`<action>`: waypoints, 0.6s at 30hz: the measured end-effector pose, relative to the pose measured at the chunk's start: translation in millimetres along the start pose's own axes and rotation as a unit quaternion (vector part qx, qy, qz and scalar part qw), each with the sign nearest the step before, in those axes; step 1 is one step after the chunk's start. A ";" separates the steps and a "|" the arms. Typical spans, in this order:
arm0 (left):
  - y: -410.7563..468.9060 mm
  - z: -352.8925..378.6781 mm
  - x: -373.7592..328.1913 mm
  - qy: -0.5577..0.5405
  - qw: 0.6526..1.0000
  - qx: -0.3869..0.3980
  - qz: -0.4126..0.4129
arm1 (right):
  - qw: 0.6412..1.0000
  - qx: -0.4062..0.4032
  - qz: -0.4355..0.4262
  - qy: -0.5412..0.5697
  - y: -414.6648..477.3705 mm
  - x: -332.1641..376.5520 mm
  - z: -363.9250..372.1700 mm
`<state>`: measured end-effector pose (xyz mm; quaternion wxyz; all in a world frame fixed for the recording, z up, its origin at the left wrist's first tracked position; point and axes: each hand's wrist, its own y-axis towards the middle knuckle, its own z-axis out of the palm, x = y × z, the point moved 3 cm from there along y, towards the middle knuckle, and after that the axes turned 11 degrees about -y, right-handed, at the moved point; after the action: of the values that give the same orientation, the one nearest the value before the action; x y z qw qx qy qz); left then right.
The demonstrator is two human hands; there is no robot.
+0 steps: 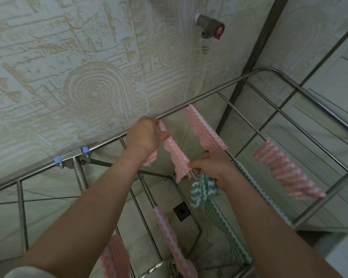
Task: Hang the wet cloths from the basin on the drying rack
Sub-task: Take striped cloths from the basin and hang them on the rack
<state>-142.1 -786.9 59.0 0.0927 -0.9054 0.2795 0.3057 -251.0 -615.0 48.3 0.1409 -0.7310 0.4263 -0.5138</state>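
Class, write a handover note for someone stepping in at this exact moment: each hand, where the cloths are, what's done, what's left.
Left hand: grips one end of a pink cloth by the drying rack far rail.
Right hand: pinches that cloth's other end and holds a bunched green cloth.
Done: four hung pink cloths and one hung green cloth are on the rods.
Left: settle the held pink cloth, then hang the green one. The basin is out of view.

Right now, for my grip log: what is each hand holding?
Left hand: pinches the pink cloth.
Right hand: grips its other end plus a green cloth.
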 end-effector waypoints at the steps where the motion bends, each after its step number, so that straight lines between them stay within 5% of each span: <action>1: -0.6 0.4 -2.1 0.016 1.000 0.001 0.005 | 1.000 0.002 -0.004 -0.005 -0.7 0.7 0.0; 10: -3.0 -2.7 -10.3 0.045 0.998 0.042 0.003 | 1.000 0.012 -0.001 0.000 -4.1 -0.1 -0.9; 14: -14.0 -29.5 -11.5 -0.196 0.978 -0.041 -0.052 | 0.982 0.031 0.040 0.182 -19.6 -1.8 -15.1; 18: -53.7 -64.1 -30.1 -0.474 0.869 -0.045 -0.138 | 0.933 0.074 0.028 0.351 -47.8 0.6 -25.8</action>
<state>-99.5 -750.7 128.1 0.2138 -0.6844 0.0603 0.6944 -250.6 -580.9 90.7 0.0506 -0.4793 0.4299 -0.7635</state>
